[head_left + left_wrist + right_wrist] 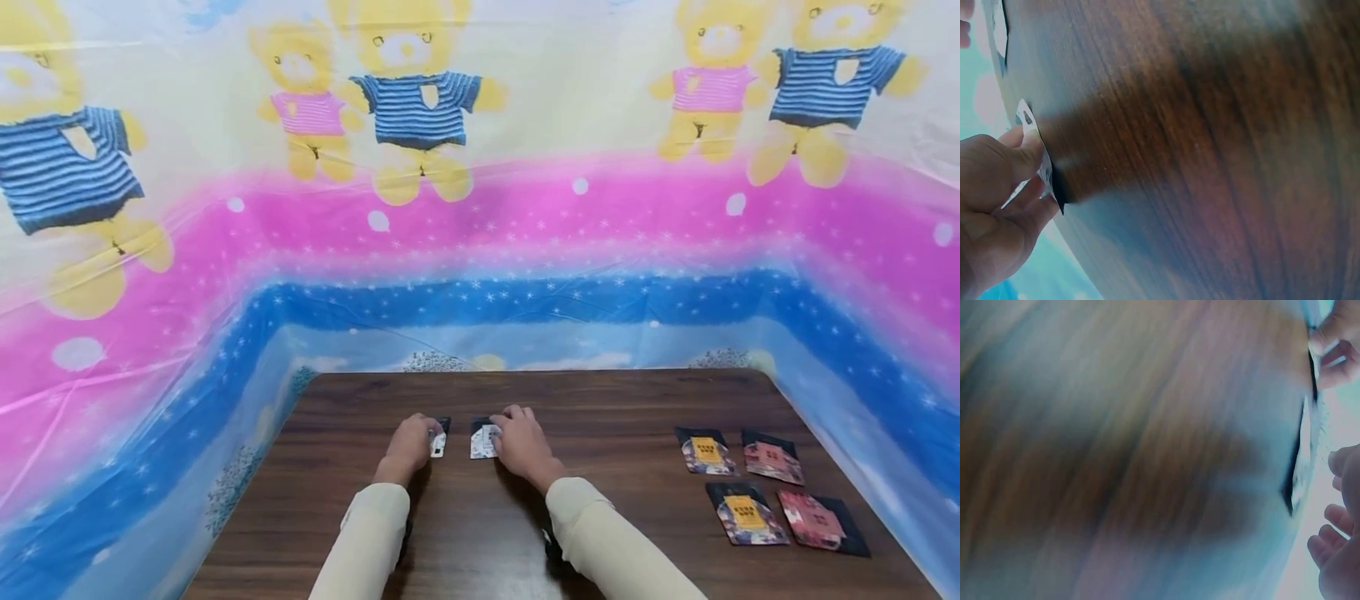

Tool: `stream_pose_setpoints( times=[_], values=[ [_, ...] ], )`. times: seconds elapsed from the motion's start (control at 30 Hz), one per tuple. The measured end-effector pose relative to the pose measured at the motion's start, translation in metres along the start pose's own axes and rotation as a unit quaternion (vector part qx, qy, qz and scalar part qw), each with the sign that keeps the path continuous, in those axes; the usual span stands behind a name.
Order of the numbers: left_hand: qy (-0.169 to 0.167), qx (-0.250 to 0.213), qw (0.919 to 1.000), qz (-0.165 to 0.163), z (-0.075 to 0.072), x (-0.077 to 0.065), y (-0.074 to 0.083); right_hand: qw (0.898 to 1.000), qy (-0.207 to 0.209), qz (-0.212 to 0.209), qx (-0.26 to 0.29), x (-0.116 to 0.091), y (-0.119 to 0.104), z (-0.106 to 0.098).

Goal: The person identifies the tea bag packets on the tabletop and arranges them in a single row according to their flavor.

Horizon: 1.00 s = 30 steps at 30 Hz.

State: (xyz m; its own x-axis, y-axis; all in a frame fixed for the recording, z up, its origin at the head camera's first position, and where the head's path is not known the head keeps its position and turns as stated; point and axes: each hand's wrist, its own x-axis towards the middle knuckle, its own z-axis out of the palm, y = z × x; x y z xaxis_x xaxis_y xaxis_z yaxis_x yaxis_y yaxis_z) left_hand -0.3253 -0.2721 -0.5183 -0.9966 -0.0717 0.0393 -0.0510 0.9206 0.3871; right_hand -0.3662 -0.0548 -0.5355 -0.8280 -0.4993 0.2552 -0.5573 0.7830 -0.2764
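Near the far side of the table, my left hand (409,445) pinches a small flat packet (440,444) with a black top and a white patterned front. The left wrist view shows the thumb on this packet (1046,167) and the fingers at its other side. Just to the right is a second black-and-white packet (481,442), lying on the table. My right hand (523,446) is over its right edge in the head view. In the right wrist view, that hand's relaxed fingers (1338,515) stand slightly apart from the packet (1300,462).
On the right of the brown wooden table (480,542) lie two packets with yellow labels, one farther (706,451) and one nearer (747,513). Beside them are two with red-pink labels, one farther (772,457) and one nearer (821,522). A bear-printed cloth (525,217) surrounds the table.
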Motion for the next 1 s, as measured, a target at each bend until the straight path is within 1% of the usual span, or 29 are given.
stream_pose_setpoints(
  times=[0.1, 0.23, 0.27, 0.37, 0.57, 0.73, 0.87, 1.0],
  values=[
    [0.001, 0.002, 1.0000, -0.003, 0.000, 0.001, -0.002, 1.000, 0.013, 0.003, 0.024, -0.005, 0.012, -0.011],
    [-0.001, 0.002, 1.0000, -0.004, 0.000, 0.002, -0.002, 0.998, 0.022, 0.025, 0.047, -0.014, 0.030, -0.024],
    [0.000, 0.004, 1.0000, 0.000, 0.000, 0.002, -0.002, 0.998, 0.024, 0.032, 0.049, -0.016, 0.035, -0.026],
    [0.000, 0.010, 0.9999, 0.005, 0.000, 0.002, -0.002, 0.997, 0.028, 0.044, 0.048, -0.024, 0.051, -0.033],
    [0.005, 0.021, 0.9996, 0.021, 0.002, 0.001, -0.003, 0.996, 0.016, 0.065, 0.051, -0.048, 0.081, -0.044],
    [0.000, 0.025, 0.9993, 0.026, 0.001, 0.000, 0.000, 0.996, 0.013, 0.076, 0.037, -0.066, 0.111, -0.055],
    [-0.007, 0.030, 0.9992, 0.027, -0.002, 0.000, 0.002, 0.995, 0.012, 0.091, 0.029, -0.078, 0.134, -0.068],
    [-0.014, 0.028, 0.9993, 0.020, -0.006, 0.000, 0.003, 0.992, 0.007, 0.122, 0.017, -0.088, 0.156, -0.078]
  ],
)
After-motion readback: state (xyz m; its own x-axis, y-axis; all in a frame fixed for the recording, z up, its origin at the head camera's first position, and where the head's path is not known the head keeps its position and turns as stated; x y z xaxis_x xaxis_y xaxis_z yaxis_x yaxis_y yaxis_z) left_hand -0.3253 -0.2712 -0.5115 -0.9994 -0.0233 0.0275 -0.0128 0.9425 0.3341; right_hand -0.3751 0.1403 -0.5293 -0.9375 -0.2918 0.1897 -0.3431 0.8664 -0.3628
